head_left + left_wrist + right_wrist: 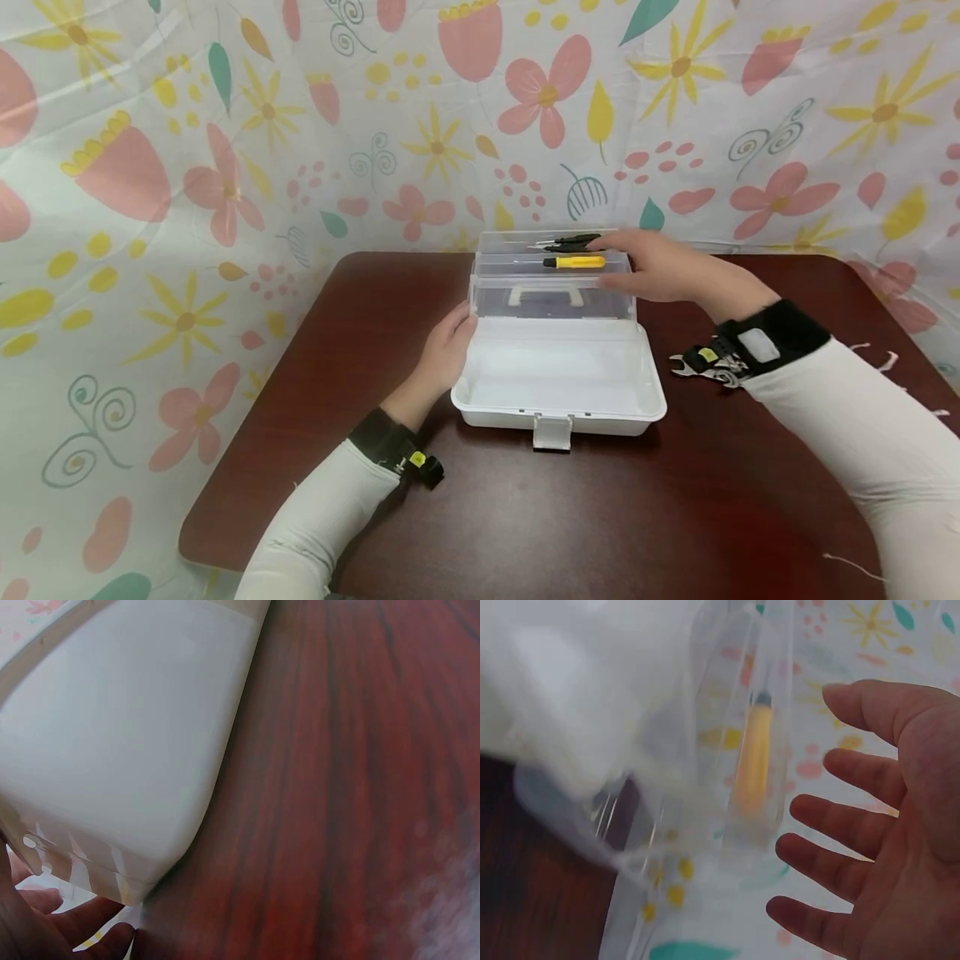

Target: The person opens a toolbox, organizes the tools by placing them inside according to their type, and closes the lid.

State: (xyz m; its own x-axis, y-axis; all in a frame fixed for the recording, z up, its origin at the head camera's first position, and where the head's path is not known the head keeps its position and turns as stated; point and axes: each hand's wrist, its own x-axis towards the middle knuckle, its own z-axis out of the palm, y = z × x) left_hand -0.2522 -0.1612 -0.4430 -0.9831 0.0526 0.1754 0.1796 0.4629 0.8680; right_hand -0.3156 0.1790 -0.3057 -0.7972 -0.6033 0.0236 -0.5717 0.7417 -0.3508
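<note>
A white toolbox [555, 375] stands with its lid raised and its clear trays [495, 265] lifted at the back. In these trays lie a yellow-handled screwdriver [577, 262] and some black-handled tools [570, 243]. My left hand [446, 350] rests along the box's left rear side; in the left wrist view its fingers [90, 922] lie beside the rear corner. At the trays' right end, my right hand [660, 267] overlaps them in the head view. Its fingers [840, 825] are spread with nothing between them in the right wrist view, beside the blurred screwdriver.
Metal wrenches [708, 368] lie on the dark red-brown table [600, 517] right of the toolbox, partly covered by the right wrist strap. The front latch [552, 433] hangs down. A flowered cloth [337, 125] hangs behind the table.
</note>
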